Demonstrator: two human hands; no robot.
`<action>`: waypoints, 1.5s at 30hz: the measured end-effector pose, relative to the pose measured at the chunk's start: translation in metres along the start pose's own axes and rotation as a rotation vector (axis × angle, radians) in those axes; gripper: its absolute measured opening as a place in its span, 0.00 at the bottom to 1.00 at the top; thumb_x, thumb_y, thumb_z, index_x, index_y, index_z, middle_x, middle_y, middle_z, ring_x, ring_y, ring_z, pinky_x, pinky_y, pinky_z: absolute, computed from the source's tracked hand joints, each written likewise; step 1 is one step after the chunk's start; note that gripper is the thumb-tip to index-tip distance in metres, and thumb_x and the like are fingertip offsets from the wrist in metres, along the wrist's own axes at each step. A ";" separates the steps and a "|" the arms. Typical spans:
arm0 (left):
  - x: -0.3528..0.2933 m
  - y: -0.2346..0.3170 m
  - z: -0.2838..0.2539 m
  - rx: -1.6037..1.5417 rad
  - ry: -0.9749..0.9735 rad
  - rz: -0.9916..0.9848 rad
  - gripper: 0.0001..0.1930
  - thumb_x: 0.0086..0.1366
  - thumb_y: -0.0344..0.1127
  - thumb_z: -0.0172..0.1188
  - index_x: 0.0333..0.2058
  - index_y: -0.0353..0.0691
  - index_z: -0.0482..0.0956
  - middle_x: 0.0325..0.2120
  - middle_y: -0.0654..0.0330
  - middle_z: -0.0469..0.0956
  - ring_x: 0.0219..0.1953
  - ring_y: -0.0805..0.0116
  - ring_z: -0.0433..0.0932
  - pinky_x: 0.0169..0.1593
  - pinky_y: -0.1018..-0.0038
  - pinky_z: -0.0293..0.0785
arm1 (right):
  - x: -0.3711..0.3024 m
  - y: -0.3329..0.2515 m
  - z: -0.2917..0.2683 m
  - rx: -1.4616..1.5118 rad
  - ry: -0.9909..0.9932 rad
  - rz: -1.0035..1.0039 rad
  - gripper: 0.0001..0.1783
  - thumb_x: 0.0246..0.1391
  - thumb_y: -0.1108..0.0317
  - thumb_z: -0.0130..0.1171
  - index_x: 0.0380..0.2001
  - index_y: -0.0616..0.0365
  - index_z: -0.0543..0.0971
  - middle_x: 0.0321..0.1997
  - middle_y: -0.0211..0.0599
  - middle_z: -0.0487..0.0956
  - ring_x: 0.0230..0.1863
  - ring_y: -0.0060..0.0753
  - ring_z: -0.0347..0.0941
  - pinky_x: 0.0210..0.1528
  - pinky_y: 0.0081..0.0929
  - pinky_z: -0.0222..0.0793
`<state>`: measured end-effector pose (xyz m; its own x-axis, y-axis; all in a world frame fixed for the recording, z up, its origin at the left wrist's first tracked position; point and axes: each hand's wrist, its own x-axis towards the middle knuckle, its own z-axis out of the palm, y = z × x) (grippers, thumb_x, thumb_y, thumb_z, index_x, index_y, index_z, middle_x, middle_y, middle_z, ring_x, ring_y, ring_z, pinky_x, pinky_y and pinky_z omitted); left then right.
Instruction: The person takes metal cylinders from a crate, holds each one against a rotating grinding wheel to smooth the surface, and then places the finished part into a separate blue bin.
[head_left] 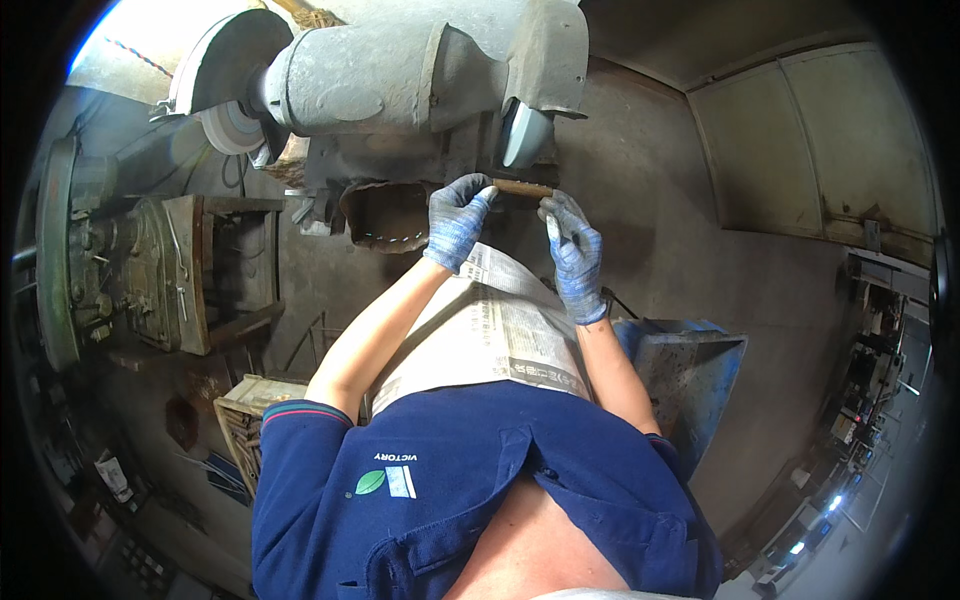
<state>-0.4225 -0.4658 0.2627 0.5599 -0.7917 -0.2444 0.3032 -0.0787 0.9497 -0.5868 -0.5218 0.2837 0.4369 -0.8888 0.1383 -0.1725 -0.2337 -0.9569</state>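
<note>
One brown strip (pixel 524 188), one end hidden by left fingers (pixel 480 197) pinching it; right fingers (pixel 549 210) at its other end, grip I cannot tell; beyond them, wheel (pixel 527 137) part-hidden by guard (pixel 552 62).

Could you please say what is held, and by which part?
A brown bar: the left hand pinches its left end; the right hand is at its right end.

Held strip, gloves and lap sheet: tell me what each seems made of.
Strip: possibly metal or wood, dull brown; too small to tell.
Gloves: probably knitted fabric, matte, going by the mottled blue-grey surface.
Lap sheet: apparently newsprint paper, matte, judging by its printed columns and crisp edge.
</note>
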 end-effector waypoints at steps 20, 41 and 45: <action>0.023 -0.011 0.015 -0.059 0.049 -0.024 0.06 0.58 0.26 0.58 0.34 0.31 0.79 0.26 0.63 0.78 0.26 0.80 0.73 0.31 0.82 0.72 | 0.015 0.027 0.001 0.151 0.046 0.132 0.12 0.57 0.70 0.52 0.41 0.65 0.77 0.42 0.38 0.78 0.44 0.27 0.73 0.52 0.26 0.67; 0.034 -0.009 -0.030 -0.083 0.075 -0.053 0.03 0.59 0.25 0.56 0.31 0.32 0.78 0.25 0.60 0.79 0.26 0.75 0.77 0.29 0.81 0.72 | 0.022 0.009 0.043 0.467 0.037 0.251 0.12 0.56 0.69 0.52 0.38 0.66 0.78 0.40 0.38 0.79 0.42 0.27 0.74 0.48 0.24 0.68; 0.038 -0.020 -0.025 -0.024 0.055 -0.026 0.05 0.58 0.24 0.58 0.33 0.30 0.78 0.25 0.64 0.78 0.25 0.81 0.72 0.31 0.83 0.70 | 0.022 0.021 0.033 0.461 -0.016 0.277 0.18 0.59 0.62 0.50 0.43 0.68 0.75 0.43 0.43 0.77 0.45 0.34 0.74 0.54 0.31 0.67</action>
<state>-0.3880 -0.4788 0.2299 0.5931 -0.7547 -0.2804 0.3363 -0.0842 0.9380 -0.5517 -0.5329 0.2578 0.4437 -0.8859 -0.1355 0.1212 0.2091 -0.9704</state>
